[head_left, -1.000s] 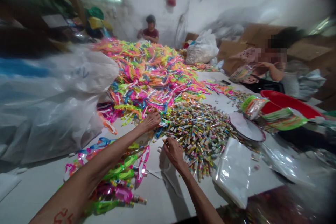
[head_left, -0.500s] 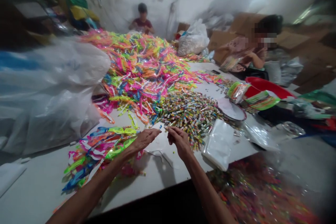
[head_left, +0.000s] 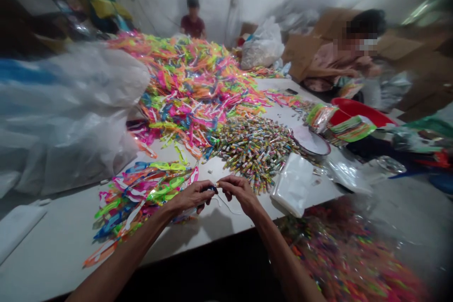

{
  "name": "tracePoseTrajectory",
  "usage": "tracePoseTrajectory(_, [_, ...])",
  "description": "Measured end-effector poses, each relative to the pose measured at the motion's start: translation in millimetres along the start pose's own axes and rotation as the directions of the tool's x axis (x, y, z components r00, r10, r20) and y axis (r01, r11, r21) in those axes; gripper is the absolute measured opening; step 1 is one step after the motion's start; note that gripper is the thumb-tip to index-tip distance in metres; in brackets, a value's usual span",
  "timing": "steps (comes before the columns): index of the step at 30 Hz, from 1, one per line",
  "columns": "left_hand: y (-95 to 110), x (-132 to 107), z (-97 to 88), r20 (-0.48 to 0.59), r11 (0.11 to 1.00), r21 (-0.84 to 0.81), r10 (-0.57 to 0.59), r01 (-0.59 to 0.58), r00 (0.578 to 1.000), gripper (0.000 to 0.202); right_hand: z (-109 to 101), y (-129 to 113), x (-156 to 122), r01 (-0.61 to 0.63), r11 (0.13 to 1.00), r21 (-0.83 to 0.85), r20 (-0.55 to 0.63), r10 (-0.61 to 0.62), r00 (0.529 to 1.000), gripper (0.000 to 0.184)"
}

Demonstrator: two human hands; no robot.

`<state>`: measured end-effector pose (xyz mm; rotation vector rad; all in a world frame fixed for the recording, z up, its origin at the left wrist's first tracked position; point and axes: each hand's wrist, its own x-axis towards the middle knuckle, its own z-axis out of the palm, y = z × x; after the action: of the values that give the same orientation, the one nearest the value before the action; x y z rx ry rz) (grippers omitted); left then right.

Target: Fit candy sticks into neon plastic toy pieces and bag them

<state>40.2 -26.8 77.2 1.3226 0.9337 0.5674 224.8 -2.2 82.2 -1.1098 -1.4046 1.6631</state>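
Lying on the worktop, left of the tube heap, the bunch of coloured plastic pieces looks light, thin and slightly springy; take each by its middle. Your left hand, in front of the heap's left part, pinches a small dark-blue piece in its fingertips. It is probably light, stiff and easily dropped, so hold it near the end. Your right hand, in front of the heap, brings bunched fingertips to that piece; whether they grip anything, you cannot tell. The heap's tubes seem smooth and apt to roll: grasp one mid-length. To its right, the clear bags look limp and slippery; lift by an edge.
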Motion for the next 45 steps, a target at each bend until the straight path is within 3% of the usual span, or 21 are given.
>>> tracePoseTrajectory(4, [5.5, -3.3, 0.3, 0.033, 0.999, 0.002, -0.037, 0.037, 0.999, 0.031, -3.0, -1.7, -1.0, -0.047, 0.999, 0.003, 0.075, 0.046, 0.996, 0.021])
tracePoseTrajectory(11, [4.4, -6.8, -5.1, 0.053, 0.988, -0.074, -0.134, 0.138, 0.99, 0.024, -1.3, -10.5, -2.5, -0.051, 0.989, -0.14, 0.132, 0.07, 0.989, 0.024])
tracePoseTrajectory(15, [-4.6, -5.7, -8.0, 0.114, 0.994, -0.019, -0.1, 0.103, 0.988, 0.033, 1.9, -16.0, -4.1, -0.043, 0.971, -0.233, 0.189, 0.088, 0.978, 0.024])
tracePoseTrajectory(19, [-13.5, -5.5, -7.6, 0.036, 0.996, 0.054, -0.071, 0.069, 0.997, 0.042, 5.0, -18.4, -2.3, 0.011, 0.956, -0.292, 0.194, 0.048, 0.98, 0.024])
tracePoseTrajectory(25, [-9.4, -15.3, -16.2, 0.007, 0.991, 0.035, -0.131, 0.131, 0.991, 0.039, 12.4, -10.6, 11.4, 0.006, 0.985, -0.17, 0.278, 0.042, 0.96, 0.02])
tracePoseTrajectory(30, [-2.4, -21.3, -34.3, -0.019, 0.941, 0.337, -0.038, 0.042, 0.999, 0.039, 28.2, 1.5, 19.8, -0.027, 0.985, -0.168, 0.282, 0.074, 0.956, 0.026])
tracePoseTrajectory(32, [2.1, -26.4, -47.7, -0.047, 0.808, 0.589, 0.013, 0.017, 0.999, 0.04, 26.5, 11.4, 26.6, -0.046, 0.983, -0.178, 0.259, 0.092, 0.961, 0.033])
tracePoseTrajectory(33, [5.0, -29.8, -57.0, -0.07, 0.696, 0.717, 0.032, 0.028, 0.997, 0.04, 21.8, 16.8, 31.9, -0.038, 0.976, -0.215, 0.217, 0.086, 0.972, 0.038])
tracePoseTrajectory(35, [11.7, -35.1, -80.8, -0.132, 0.444, 0.891, 0.052, 0.095, 0.99, 0.038, 4.9, 26.7, 45.9, 0.026, 0.905, -0.426, 0.07, 0.005, 0.998, 0.041])
tracePoseTrajectory(36, [14.8, -35.4, -94.7, -0.178, 0.337, 0.93, 0.061, 0.148, 0.982, 0.036, -5.9, 30.4, 54.2, 0.047, 0.809, -0.586, -0.005, -0.061, 0.998, 0.036])
tracePoseTrajectory(38, [19.3, -26.7, -123.3, -0.287, 0.188, 0.947, 0.124, 0.262, 0.95, 0.035, -26.9, 34.6, 71.8, 0.022, 0.504, -0.863, -0.066, -0.156, 0.986, 0.025])
tracePoseTrajectory(39, [20.0, -17.0, -136.5, -0.372, 0.159, 0.923, 0.142, 0.35, 0.917, 0.036, -35.0, 35.7, 80.5, 0.002, 0.362, -0.932, -0.061, -0.163, 0.985, 0.025])
tracePoseTrajectory(41, [17.2, 11.4, -158.0, -0.553, 0.212, 0.819, 0.041, 0.534, 0.832, 0.037, -43.8, 37.5, 96.1, 0.001, 0.209, -0.978, -0.027, -0.13, 0.991, 0.028])
tracePoseTrajectory(42, [13.6, 28.3, -165.6, -0.622, 0.286, 0.742, -0.044, 0.606, 0.782, 0.035, -44.6, 38.8, 102.4, 0.018, 0.19, -0.982, -0.005, -0.12, 0.993, 0.028])
tracePoseTrajectory(45, [-3.6, 76.1, -175.5, -0.685, 0.372, 0.653, -0.081, 0.66, 0.724, 0.032, -39.0, 44.1, 113.9, 0.067, 0.185, -0.981, 0.04, -0.146, 0.988, 0.028])
